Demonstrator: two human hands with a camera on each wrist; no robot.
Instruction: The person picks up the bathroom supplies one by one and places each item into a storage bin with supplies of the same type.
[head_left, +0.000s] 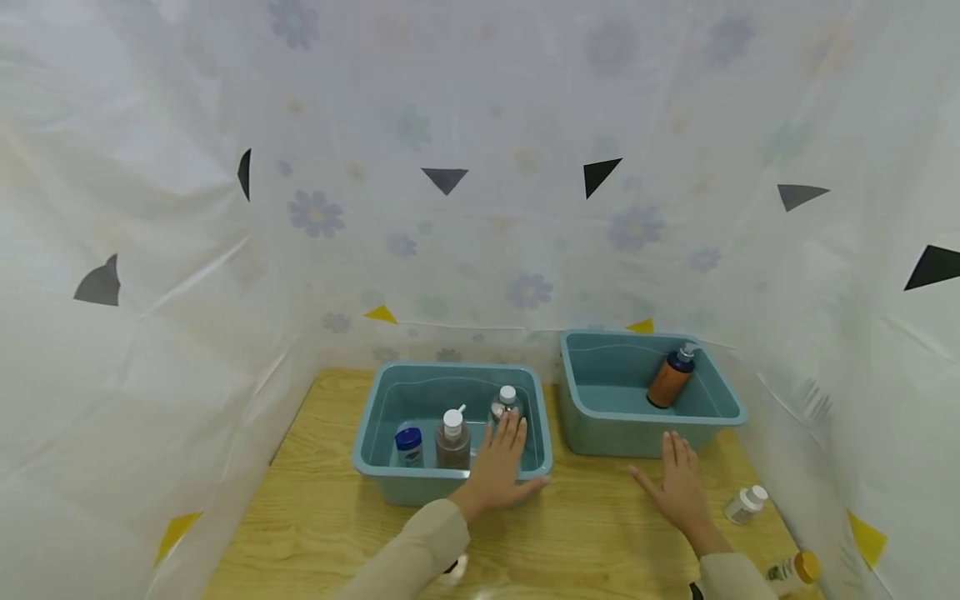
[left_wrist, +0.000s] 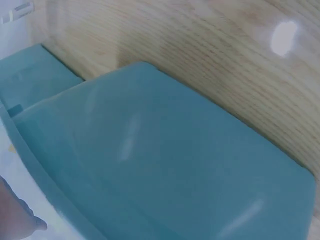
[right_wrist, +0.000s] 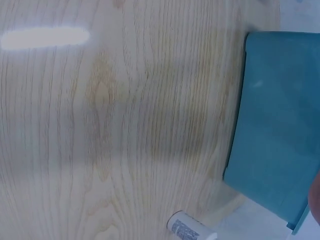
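My left hand (head_left: 498, 467) reaches over the front rim of the left teal bin (head_left: 412, 493), fingers straight and thumb spread. Its fingertips overlap a clear bottle with a white cap (head_left: 507, 397) in the head view. A brownish bottle with a white pump top (head_left: 453, 448) and a small blue-capped container (head_left: 409, 452) stand beside it in that bin. My right hand (head_left: 681, 490), fingers extended and nothing held, hovers in front of the right teal bin (head_left: 615, 432). Inside that bin leans a dark pump bottle with an orange label (head_left: 667, 385). Both wrist views show mostly bin wall and tabletop.
To the right of my right hand lies a small white bottle (head_left: 742, 507), with an orange-capped bottle (head_left: 797, 572) nearer the front. The wooden table (head_left: 577, 533) meets white plastic sheeting (head_left: 465, 250) at the back and sides.
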